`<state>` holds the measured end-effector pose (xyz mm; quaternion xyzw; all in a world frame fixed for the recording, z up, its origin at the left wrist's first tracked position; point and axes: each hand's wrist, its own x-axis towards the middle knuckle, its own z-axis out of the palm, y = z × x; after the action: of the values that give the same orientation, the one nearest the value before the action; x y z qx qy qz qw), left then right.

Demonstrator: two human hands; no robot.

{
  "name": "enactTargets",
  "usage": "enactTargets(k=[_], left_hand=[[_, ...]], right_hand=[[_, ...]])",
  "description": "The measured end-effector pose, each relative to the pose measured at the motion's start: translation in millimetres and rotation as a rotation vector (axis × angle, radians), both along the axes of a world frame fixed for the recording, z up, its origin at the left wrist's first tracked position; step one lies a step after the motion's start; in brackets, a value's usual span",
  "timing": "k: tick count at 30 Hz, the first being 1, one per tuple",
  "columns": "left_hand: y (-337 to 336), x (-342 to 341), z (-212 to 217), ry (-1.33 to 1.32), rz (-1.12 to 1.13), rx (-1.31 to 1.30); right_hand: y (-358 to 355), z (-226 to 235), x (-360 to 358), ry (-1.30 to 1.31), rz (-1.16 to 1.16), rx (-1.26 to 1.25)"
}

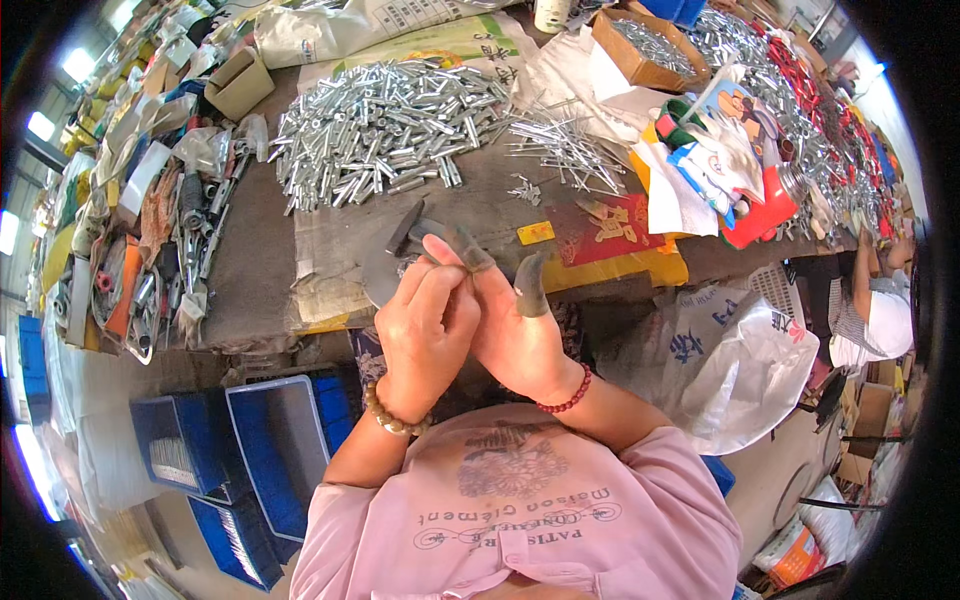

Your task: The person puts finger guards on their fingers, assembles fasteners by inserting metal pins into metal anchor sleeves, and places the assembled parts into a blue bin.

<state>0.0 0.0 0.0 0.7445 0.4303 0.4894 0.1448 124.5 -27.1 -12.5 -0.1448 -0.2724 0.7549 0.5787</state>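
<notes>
Both my hands are raised together over the table's near edge. My left hand [432, 318] is closed, its fingers bunched against the fingers of my right hand; whatever it pinches is hidden. My right hand [515, 335] has its palm partly showing, with the thumb stretched out and apart. One dark grey finger cot [530, 287] covers that thumb, and another finger cot [468, 248] sits on a finger beside my left fingertips. Just behind my hands is a dark metal tool like a hammer head [404, 228]. Farther back lies a large pile of silver metal tubes [390, 130].
Thin metal rods [565, 150] lie right of the pile, near a red paper sheet [605, 232]. A cardboard box of metal parts [650, 48] stands at the back right. Hand tools [190, 215] crowd the left side. Blue crates [280, 440] stand below left. Another person [880, 310] is at far right.
</notes>
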Motion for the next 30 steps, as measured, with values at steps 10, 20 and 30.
enactTargets(k=[10,20,30], left_hand=[[9.6,-17.9,-3.2,0.081,-0.004,0.084],[12.3,-34.0,1.7,-0.802,-0.374,-0.615],[8.5,-35.2,-5.0,-0.948,-0.569,-0.799]], right_hand=[[14.1,-0.9,-19.8,-0.309,-0.046,0.119],[24.6,-8.4,2.9,-0.396,-0.035,0.255],[10.3,-3.7,3.6,-0.219,0.098,0.192]])
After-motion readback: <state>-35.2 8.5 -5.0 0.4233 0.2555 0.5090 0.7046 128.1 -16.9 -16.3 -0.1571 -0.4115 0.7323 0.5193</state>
